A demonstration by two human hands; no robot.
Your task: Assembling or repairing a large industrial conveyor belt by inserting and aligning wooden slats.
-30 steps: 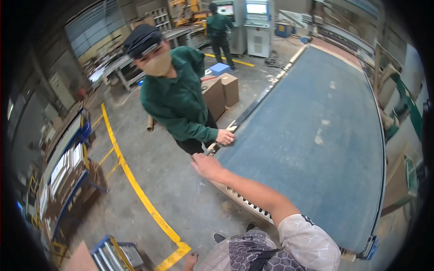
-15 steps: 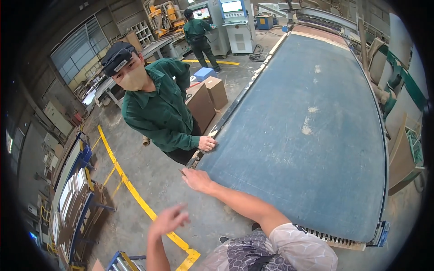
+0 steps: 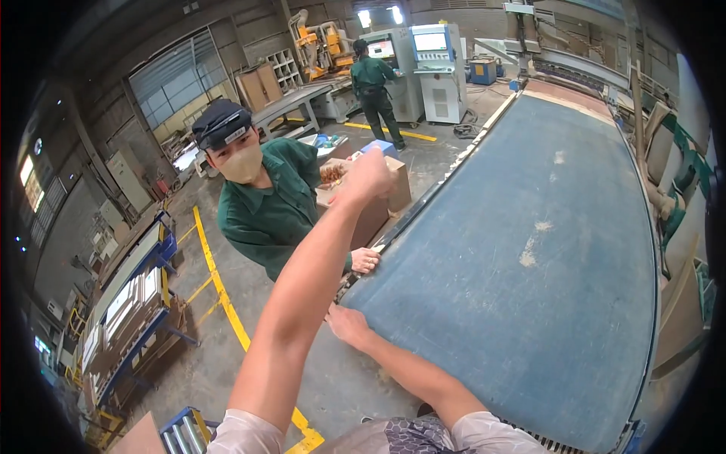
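My left arm reaches forward and up across the view, its hand [image 3: 370, 178] raised in the air in front of the cardboard boxes. The back of that hand is toward me, and its fingers are mostly hidden. My right hand [image 3: 349, 325] rests at the near left corner of a long machine table [image 3: 499, 295] with a scuffed blue-grey top, its fingers bent over the edge. Just beyond it, a co-worker's hand [image 3: 366, 260] lies on the same left edge. That person, in a green shirt [image 3: 265, 219], cap and mask, stands beside the table facing me.
Cardboard boxes [image 3: 398, 185] stand behind the co-worker. Farther back, another person [image 3: 374, 87] works at control cabinets [image 3: 439, 83] with screens. On the left, a blue-framed rack [image 3: 155, 333] holds panels beyond a yellow floor line [image 3: 219, 284]. Pale dust patches mark the tabletop.
My left hand has swung from low beside me up and forward, toward the boxes. My right hand stays at the table corner. The view has tilted up.
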